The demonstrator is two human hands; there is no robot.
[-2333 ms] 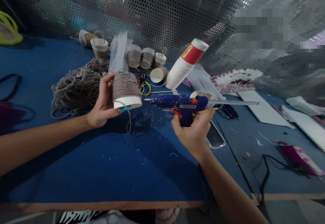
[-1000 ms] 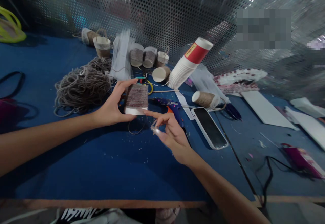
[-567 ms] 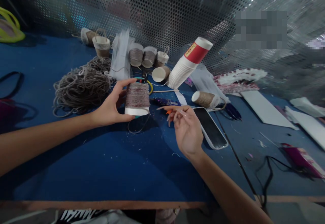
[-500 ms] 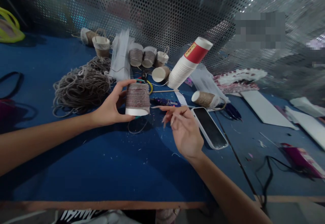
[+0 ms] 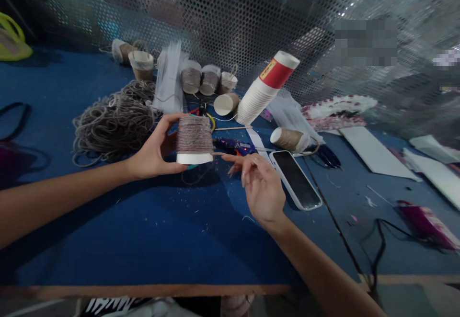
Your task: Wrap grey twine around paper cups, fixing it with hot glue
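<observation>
My left hand [image 5: 154, 152] grips a paper cup [image 5: 194, 158] on its side edges, thumb below and fingers above. Rows of greyish-pink cord [image 5: 195, 135] cover most of the cup, and a white band stays bare at its lower end. To the right, my right hand [image 5: 260, 183] is palm up with its fingers bent together and the index finger pointing at the cup. A short thin strand, seemingly the cord's free length, runs between that fingertip and the cup. Just behind lies a blue glue gun [image 5: 237, 146] with a red light on.
A tangled heap of grey cord [image 5: 113, 120] lies at left. Wrapped cups [image 5: 191, 78] and a leaning stack of paper cups [image 5: 257, 99] stand along the perforated metal screen [image 5: 223, 15]. Scissors [image 5: 212, 121] sit behind the held cup. At right are a phone [image 5: 296, 180] and white boards [image 5: 379, 154].
The cup has tilted slightly in my left hand. My right index finger has come a little lower and nearer to the cup's side.
</observation>
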